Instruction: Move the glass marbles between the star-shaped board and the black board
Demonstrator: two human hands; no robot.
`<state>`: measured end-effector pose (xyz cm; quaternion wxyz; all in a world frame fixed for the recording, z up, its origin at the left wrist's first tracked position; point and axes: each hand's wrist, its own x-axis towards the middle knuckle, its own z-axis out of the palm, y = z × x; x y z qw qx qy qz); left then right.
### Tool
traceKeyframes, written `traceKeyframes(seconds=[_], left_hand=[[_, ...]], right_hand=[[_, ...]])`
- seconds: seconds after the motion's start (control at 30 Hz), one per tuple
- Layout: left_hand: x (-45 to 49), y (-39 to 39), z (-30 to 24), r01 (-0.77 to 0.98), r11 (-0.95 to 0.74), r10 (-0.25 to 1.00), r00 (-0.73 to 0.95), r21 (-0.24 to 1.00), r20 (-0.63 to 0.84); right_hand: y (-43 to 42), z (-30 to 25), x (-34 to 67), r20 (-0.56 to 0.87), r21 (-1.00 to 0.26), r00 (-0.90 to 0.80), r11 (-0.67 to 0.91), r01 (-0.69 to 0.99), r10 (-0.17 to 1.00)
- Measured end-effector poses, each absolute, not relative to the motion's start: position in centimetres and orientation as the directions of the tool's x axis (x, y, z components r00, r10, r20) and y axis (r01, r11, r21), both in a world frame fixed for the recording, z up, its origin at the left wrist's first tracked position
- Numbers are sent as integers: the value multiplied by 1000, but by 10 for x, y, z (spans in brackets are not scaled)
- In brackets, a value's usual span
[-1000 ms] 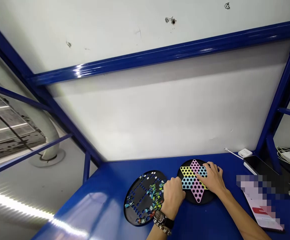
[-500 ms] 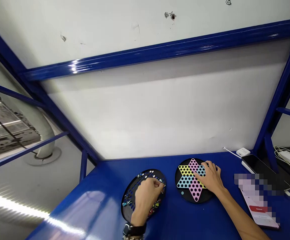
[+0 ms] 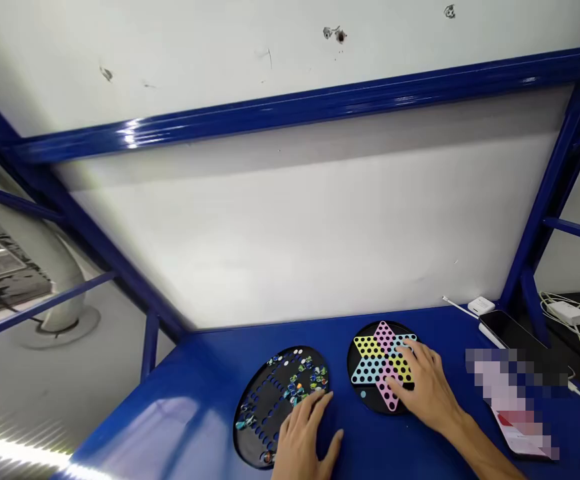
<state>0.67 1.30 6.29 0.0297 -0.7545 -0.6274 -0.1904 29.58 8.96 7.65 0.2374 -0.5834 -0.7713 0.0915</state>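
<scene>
My left hand (image 3: 305, 437) lies flat with its fingers stretched out on the near right part of a round black tray (image 3: 257, 410) that holds several coloured glass marbles (image 3: 303, 381). My right hand (image 3: 427, 387) rests palm down on a round black star board (image 3: 365, 393) with yellow, pink and light blue perforated fields. Its fingers are spread over the right half of the star. I see nothing held in either hand. Both round pieces sit on a blue table (image 3: 205, 400).
A phone (image 3: 513, 330) and a white charger with cable (image 3: 481, 305) lie at the table's right back. A blurred-out sheet (image 3: 515, 393) lies right of my right arm. Blue frame bars (image 3: 320, 103) and a white wall rise behind. More cables (image 3: 570, 310) lie far right.
My left hand went from the star board to the marble tray, then drew back toward me and flattened. My right hand slid slightly nearer over the star. The view shifted left.
</scene>
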Motion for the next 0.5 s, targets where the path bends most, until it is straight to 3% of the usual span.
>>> traceKeyframes(seconds=[0.17, 0.5], left_hand=[[12, 10, 47, 952, -263, 934, 210, 158, 288], [15, 14, 51, 946, -185, 974, 141, 266, 179]], right_hand=[[56, 78, 286, 138, -418, -421, 438, 796, 896], [56, 80, 281, 126, -444, -406, 417, 793, 905]])
